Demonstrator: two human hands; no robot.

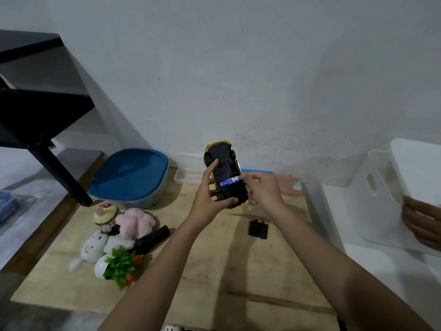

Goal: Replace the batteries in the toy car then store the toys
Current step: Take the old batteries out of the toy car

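The toy car [223,168] is held belly-up above the far middle of the tabletop [214,271], just short of its far edge. It is held in the grip of the left hand [210,199] — thumb curled round the near end, forefinger stretched up along the underside. The battery bay is uncovered, and one blue battery [229,181] lies across it. The right hand [262,189] is set at the battery's right end with fingers curled; whether the cell is pinched or merely pressed cannot be told. For the step to be done well, the car should be kept steady and the polarity marks checked. The cell should be pushed against the spring end first, then pressed flat until seated. The black battery cover [258,229] lies on the tabletop toward the right edge — it should be left within reach for closing.
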